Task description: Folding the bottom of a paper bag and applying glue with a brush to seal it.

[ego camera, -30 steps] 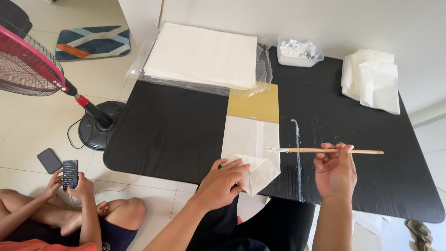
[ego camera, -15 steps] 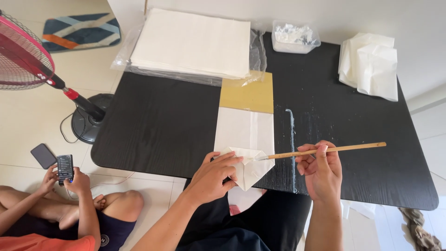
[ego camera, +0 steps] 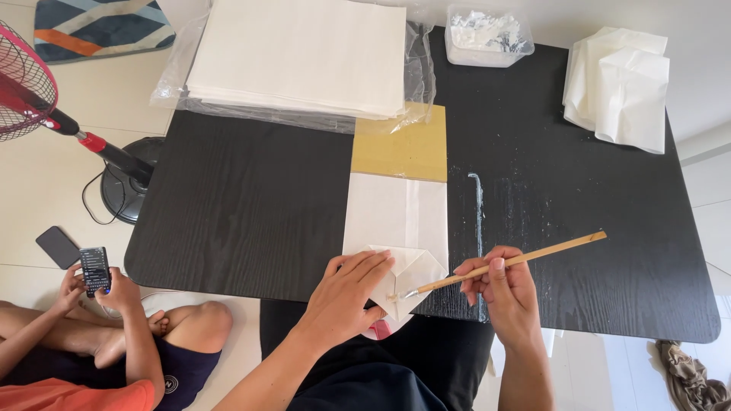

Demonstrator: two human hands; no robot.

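Hidden: the near end of the bag (ego camera: pixel 396 221) passes under the left hand (ego camera: pixel 346 301), so its bottom edge cannot be traced; the brush tip sits on the fold and is too small to make out clearly.
Cut off: the fan (ego camera: pixel 27 80) is clipped by the left edge, the paper stack (ego camera: pixel 301 53) by the top edge, and a cloth (ego camera: pixel 689 377) by the lower right corner.
Left hand: flat, fingers spread, pressing down the folded corner at the bag's near end.
Right hand (ego camera: pixel 506 293): fingers closed around a brush (ego camera: pixel 506 262), thin wooden handle slanting up to the right, tip touching the folded flap.
Bag: white, lying lengthwise at the table's near edge, its far end touching a tan card (ego camera: pixel 400 148).
Table (ego camera: pixel 244 198): black wood-grain top, with a pale smeared streak just right of the bag.
Far side: tub (ego camera: pixel 487 34) with white contents; folded white bags (ego camera: pixel 620 87) at the right corner.
Room: pale floor tiles; a seated person at lower left holds a phone (ego camera: pixel 95 268); a second phone (ego camera: pixel 57 247) lies on the floor beside.
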